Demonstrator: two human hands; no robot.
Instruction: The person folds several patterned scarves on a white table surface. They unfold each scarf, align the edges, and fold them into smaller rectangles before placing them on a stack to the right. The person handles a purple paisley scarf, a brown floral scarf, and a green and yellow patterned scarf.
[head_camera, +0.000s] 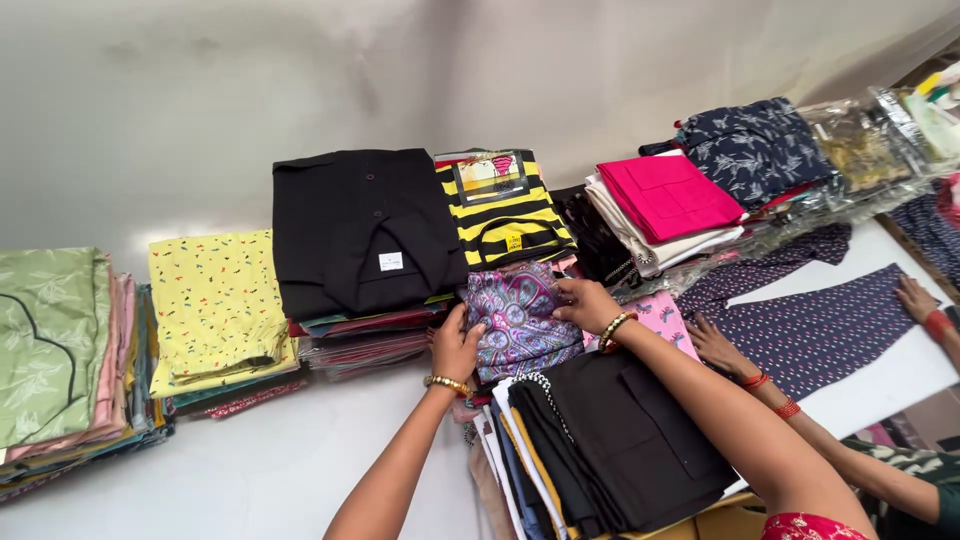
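Right now both hands rest on a folded purple paisley garment (520, 318) lying in the middle of the white tabletop (280, 470). The left hand (455, 345), with a gold bangle at the wrist, presses its grip flat against the garment's left edge, fingers together and curled slightly over the fold. The right hand (588, 303), also bangled, lays its grip spread on the garment's upper right corner, fingertips on the cloth and pinching nothing that can be made out. So the garment sits between the two hands, touching both. Just below it, toward the person, stands a stack of folded dark clothes (610, 440) topped by a black piece. Just behind it lie a black shirt (360, 230) on a pile and a yellow-and-black striped shirt (500, 210). Farther left are a yellow printed pile (215, 305) and a green leafy pile (50, 340). To the right, a pink folded piece (665, 195) tops another pile near a navy floral garment (755, 145). At the far right, another person's hands (715, 345) press flat on a dark dotted cloth (820, 325) spread on the tabletop.
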